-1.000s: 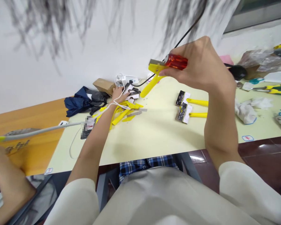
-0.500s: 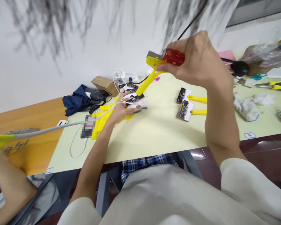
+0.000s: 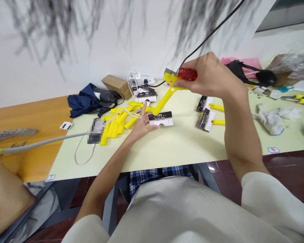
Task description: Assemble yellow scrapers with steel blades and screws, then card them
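Note:
In the head view, my right hand [image 3: 210, 76] is raised above the table, closed round a red-handled screwdriver [image 3: 187, 74] and a yellow scraper [image 3: 164, 100]. The scraper has a metal blade at its top end, and its handle slants down to the left. My left hand [image 3: 141, 125] grips the left end of a black and white card sleeve [image 3: 164, 120], just below the scraper's handle end. Several yellow scrapers [image 3: 112, 130] lie left of this hand. More card sleeves [image 3: 144, 94] are piled behind it.
Two scrapers with card sleeves [image 3: 205, 118] lie to the right. A cardboard box [image 3: 118, 87], a power strip [image 3: 142, 79] and a dark blue cloth item [image 3: 82, 103] stand at the back. Crumpled white gloves [image 3: 270, 118] lie far right. Another person's arm [image 3: 7, 195] shows at left.
My left hand has brought the card sleeve a little right and towards me. My right hand, still holding the scraper and screwdriver, has come down slightly.

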Tool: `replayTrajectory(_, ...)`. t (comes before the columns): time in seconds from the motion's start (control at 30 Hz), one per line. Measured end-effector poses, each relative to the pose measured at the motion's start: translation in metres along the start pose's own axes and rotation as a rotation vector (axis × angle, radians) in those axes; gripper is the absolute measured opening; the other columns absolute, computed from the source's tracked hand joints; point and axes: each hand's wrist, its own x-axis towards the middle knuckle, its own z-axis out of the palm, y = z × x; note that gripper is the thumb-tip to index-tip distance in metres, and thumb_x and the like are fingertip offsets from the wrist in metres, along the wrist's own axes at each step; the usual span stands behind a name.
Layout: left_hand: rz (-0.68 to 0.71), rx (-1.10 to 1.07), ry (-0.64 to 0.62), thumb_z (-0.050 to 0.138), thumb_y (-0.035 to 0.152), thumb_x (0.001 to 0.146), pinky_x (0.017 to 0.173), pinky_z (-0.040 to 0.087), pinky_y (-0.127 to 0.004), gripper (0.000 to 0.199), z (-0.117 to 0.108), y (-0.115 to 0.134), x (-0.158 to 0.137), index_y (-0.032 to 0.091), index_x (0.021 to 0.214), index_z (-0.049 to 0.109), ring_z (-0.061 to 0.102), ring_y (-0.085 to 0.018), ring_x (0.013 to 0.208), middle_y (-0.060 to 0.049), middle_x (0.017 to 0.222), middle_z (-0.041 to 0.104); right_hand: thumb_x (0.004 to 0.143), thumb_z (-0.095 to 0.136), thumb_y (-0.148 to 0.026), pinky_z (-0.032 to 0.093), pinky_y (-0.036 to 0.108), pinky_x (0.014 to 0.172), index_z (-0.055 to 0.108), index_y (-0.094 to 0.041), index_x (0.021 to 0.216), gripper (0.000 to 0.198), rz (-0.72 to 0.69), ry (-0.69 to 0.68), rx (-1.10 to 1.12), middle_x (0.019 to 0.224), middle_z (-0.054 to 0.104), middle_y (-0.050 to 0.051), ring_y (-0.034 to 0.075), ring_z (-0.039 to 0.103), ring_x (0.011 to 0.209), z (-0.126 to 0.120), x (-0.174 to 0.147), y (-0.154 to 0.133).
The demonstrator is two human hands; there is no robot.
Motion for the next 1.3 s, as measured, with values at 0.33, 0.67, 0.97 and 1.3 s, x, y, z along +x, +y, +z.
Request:
replayTrajectory(0.33,0.246,0.403,0.004,0.092,0.055,0.090,0.118,0.058,-0.052,0.101,-0.011,0.003,-0.006,0.039,0.176,0.041,0.065,-0.038,0.146,-0.015,0.169,0.059,0.098,0.077,-0.037,0.023,0.039,0.066,0.039,-0.026,0.070,0.048,0.027,0.073,0.072,0.065,0.031,-0.004,0.019,0.025,0.068,-0.007,-0.001,0.000)
replayTrajectory(0.67,0.417,0.505,0.092,0.086,0.056,0.096,0.129,0.051,-0.056,0.079,-0.009,0.003,-0.009,0.028,0.163,0.056,0.067,-0.039,0.148,-0.018,0.161,0.067,0.093,0.082,-0.038,0.025,0.040,0.063,0.040,-0.025,0.067,0.052,0.005,-0.035,0.047,0.061,0.034,-0.004,0.018,0.027,0.066,0.006,0.004,0.003)
replayTrajectory(0.97,0.470,0.536,0.137,0.089,0.052,0.093,0.135,0.044,-0.061,0.069,-0.006,0.009,-0.010,0.026,0.152,0.067,0.065,-0.041,0.146,-0.018,0.149,0.073,0.094,0.078,-0.047,0.025,0.040,0.065,0.033,-0.026,0.065,0.057,0.000,-0.126,0.056,0.059,0.030,-0.004,0.019,0.025,0.065,0.007,0.007,0.001)
replayTrajectory(1.3,0.104,-0.019,0.085,0.093,0.056,0.089,0.121,0.059,-0.055,0.091,0.007,0.009,0.001,0.030,0.163,0.048,0.070,-0.035,0.143,-0.016,0.159,0.065,0.096,0.079,-0.049,0.023,0.041,0.065,0.035,-0.025,0.068,0.057,0.038,-0.094,0.082,0.061,0.033,-0.003,0.019,0.025,0.063,-0.003,0.000,0.000)
